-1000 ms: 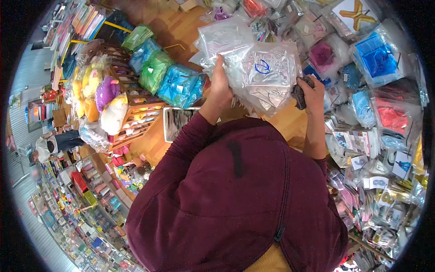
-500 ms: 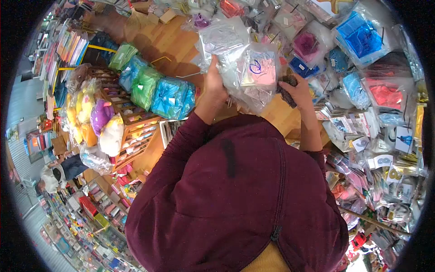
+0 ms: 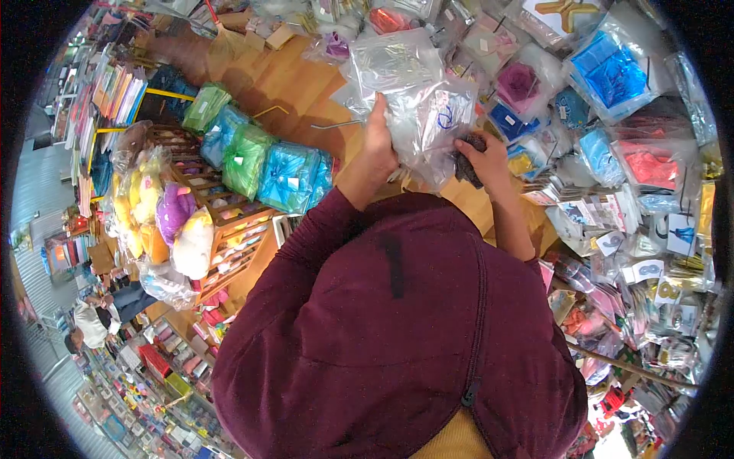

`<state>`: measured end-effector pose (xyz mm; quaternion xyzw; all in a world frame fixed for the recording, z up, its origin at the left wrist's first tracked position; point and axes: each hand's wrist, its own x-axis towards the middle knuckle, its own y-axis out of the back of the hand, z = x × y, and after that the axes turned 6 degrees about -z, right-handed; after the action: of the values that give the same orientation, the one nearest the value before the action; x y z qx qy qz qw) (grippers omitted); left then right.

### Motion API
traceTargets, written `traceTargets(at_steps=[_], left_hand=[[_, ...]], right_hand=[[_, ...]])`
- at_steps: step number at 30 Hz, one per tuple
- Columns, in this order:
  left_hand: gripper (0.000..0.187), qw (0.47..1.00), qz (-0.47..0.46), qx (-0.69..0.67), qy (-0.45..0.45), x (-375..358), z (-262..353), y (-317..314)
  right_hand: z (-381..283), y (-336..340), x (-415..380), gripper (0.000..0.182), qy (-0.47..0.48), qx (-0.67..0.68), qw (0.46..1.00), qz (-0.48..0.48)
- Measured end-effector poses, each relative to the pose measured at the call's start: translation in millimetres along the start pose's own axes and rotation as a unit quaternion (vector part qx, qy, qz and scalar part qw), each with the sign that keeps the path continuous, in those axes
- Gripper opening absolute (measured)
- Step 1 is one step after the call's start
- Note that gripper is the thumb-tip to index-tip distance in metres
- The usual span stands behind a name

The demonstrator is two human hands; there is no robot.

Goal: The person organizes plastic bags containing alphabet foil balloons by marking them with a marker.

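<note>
My left hand [image 3: 374, 153] is closed on the left edge of a clear plastic packet [image 3: 419, 126], its thumb pointing up along the front. The packet is shiny and creased, with silvery contents and a blue handwritten mark near its right side. At its right edge is my right hand [image 3: 487, 162], fingers wrapped round a dark, rough-looking wad of cloth [image 3: 467, 170]. This wad lies right against the packet's side. Both hands are held out in front of my maroon sleeves and top, above the wooden floor.
Bagged goods on hooks, among them a blue packet [image 3: 612, 69] and a red packet [image 3: 650, 166], crowd the right. Leftward hang green and blue packs [image 3: 293, 176] beside a wooden crib [image 3: 229, 249] and bagged plush toys [image 3: 176, 214]. A person [image 3: 98, 320] is farther back at left.
Both hands have shifted slightly, the left one rightward and the right one leftward and down. The packet has turned, and the dark cloth has come closer in against its edge.
</note>
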<state>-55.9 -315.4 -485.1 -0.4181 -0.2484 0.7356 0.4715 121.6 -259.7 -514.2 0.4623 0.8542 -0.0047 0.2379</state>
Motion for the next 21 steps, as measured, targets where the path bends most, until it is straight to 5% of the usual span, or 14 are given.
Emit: traceTargets(at_steps=[2,6,8,11,18,21], left_hand=[[0.052,1.0,-0.017,-0.001,0.006,4,1,2],[0.052,0.999,-0.007,-0.01,0.03,2,9,-9],[0.053,1.0,0.0,0.001,0.011,4,11,-10],[0.053,0.998,-0.058,-0.005,0.01,8,10,-4],[0.053,0.997,-0.08,0.007,-0.008,11,10,-2],[0.053,0.998,-0.05,0.026,-0.01,11,13,-3]], right_hand=[[12,-1,9,0.035,0.135,-0.228,0.955,0.13],[0,-9,7,0.031,0.155,-0.252,0.94,0.172],[-10,-14,2,0.03,0.062,0.005,0.995,0.072],[2,-18,9,0.028,0.026,0.12,0.992,-0.01],[0,-23,12,0.027,0.046,0.139,0.987,0.059],[5,-18,17,0.027,0.042,0.036,0.993,0.106]])
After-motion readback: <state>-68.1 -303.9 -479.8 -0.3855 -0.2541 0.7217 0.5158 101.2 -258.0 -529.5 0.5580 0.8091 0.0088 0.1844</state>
